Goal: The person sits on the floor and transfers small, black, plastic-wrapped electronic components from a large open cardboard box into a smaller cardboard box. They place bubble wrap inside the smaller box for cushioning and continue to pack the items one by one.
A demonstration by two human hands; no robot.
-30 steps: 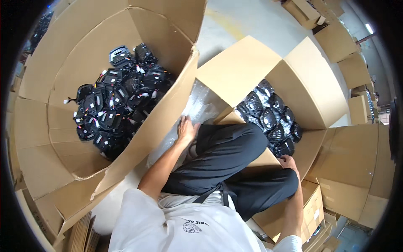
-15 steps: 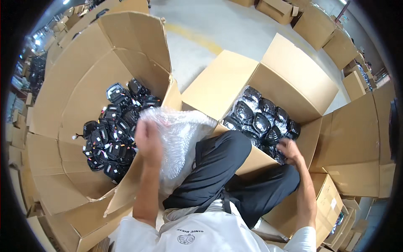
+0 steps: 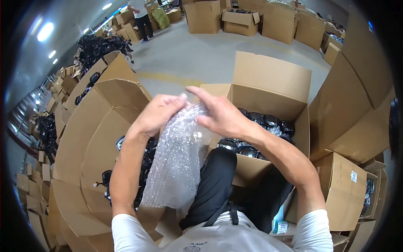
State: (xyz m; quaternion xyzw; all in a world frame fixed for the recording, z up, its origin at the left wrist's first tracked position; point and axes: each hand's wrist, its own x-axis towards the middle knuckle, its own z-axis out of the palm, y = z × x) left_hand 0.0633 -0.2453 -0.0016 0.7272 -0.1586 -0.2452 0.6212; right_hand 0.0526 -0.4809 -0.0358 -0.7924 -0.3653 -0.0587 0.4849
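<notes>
A clear sheet of bubble wrap (image 3: 176, 161) hangs in front of me, over my left thigh and the edge of the left carton. My left hand (image 3: 157, 115) pinches its upper edge. Against the other side of that edge is my right hand (image 3: 226, 115), thumb and fingers spread apart, the thumb touching or very near the plastic. Black plastic units (image 3: 150, 157) with small connectors lie in the left carton, mostly hidden by my left forearm and the wrap. In the right carton sit rounded black units (image 3: 272, 122) in clear wrapping, partly behind my right forearm.
The tall left carton (image 3: 79, 168) and the open right carton (image 3: 273, 71) flank my knees. A big carton wall (image 3: 348, 105) rises at the right, above a smaller box (image 3: 342, 189). Far back, a person (image 3: 140, 17) stands near a green sack (image 3: 160, 18).
My right hand has left the wrapped units in the right carton and come up beside my left hand. The bubble wrap is raised and hangs lengthwise. The view has tilted up.
</notes>
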